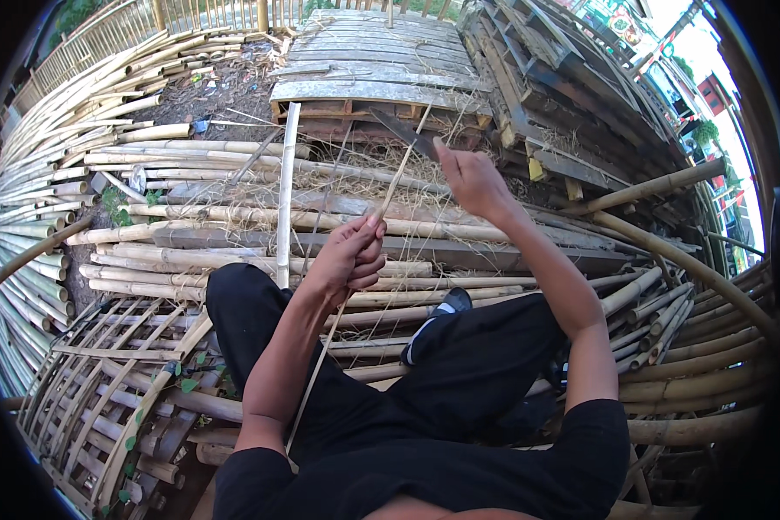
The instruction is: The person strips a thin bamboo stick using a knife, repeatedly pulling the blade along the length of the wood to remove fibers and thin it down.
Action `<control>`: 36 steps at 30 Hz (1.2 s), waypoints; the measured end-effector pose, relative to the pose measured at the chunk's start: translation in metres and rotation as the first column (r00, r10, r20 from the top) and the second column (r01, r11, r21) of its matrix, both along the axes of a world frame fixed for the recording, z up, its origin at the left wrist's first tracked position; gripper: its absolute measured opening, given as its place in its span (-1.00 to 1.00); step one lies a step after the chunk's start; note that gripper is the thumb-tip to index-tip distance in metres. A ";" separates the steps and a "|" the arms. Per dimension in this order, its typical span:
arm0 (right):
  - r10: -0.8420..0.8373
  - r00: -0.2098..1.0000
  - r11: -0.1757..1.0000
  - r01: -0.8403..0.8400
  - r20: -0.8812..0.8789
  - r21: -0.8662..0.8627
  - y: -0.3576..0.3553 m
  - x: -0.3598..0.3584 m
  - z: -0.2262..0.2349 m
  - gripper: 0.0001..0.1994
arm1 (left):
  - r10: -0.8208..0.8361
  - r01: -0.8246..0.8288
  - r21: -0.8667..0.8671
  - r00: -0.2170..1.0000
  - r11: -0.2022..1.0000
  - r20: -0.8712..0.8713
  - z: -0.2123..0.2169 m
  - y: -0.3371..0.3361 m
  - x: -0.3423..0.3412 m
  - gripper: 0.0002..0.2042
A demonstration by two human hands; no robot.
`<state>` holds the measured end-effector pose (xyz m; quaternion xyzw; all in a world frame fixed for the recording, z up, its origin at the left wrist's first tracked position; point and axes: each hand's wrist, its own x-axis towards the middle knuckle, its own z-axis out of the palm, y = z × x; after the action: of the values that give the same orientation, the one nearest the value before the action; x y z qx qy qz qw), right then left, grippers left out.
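My left hand (348, 253) grips a long thin bamboo strip (390, 192) that slants from my lap up and to the right. My right hand (471, 180) is raised beyond it and closed on the handle of a dark-bladed knife (405, 133). The blade points up and left and meets the strip's upper end. I sit on a heap of bamboo poles in black trousers, with one dark shoe (432, 322) showing between my knees. A split bamboo slat (286, 195) stands upright just left of my left hand.
Bamboo poles (104, 165) lie piled across the left and under me. A woven bamboo lattice panel (104, 390) lies at lower left. Wooden pallets (373, 61) and dark stacked planks (563, 95) fill the back. Thick curved poles (685, 260) cross at right.
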<state>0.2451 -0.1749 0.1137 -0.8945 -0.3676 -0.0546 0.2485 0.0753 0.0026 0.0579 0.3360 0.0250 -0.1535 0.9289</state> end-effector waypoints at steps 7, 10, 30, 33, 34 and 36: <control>-0.089 0.989 0.993 0.097 -0.114 0.069 -0.001 0.002 0.002 -0.50 | 0.011 -0.011 0.004 1.000 1.000 -0.025 0.001 0.004 0.000 -0.77; -0.111 0.978 0.991 0.122 -0.179 0.048 0.002 0.001 0.005 -0.50 | 0.000 0.000 -0.022 1.000 1.000 -0.015 0.000 0.002 0.001 -0.77; 0.038 0.990 0.998 -0.030 -0.137 0.061 0.002 0.001 0.003 -0.55 | 0.020 -0.020 0.021 1.000 1.000 -0.018 0.002 0.004 0.000 -0.77; 0.057 0.981 0.998 -0.052 -0.187 0.029 -0.004 -0.005 0.012 -0.57 | 0.011 -0.011 0.049 1.000 0.999 0.002 0.002 0.004 -0.005 -0.77; 0.056 0.981 0.998 -0.055 -0.187 0.014 -0.008 -0.004 0.008 -0.57 | 0.007 -0.007 0.048 1.000 0.999 -0.001 0.002 0.003 -0.006 -0.77; 0.073 0.981 0.997 -0.068 -0.182 0.031 -0.012 -0.004 0.001 -0.56 | -0.004 0.005 0.047 1.000 0.999 -0.011 0.000 0.001 -0.006 -0.78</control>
<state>0.2410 -0.1866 0.1151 -0.8791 -0.3740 0.0321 0.2937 0.0692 0.0038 0.0582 0.3568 0.0329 -0.1568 0.9203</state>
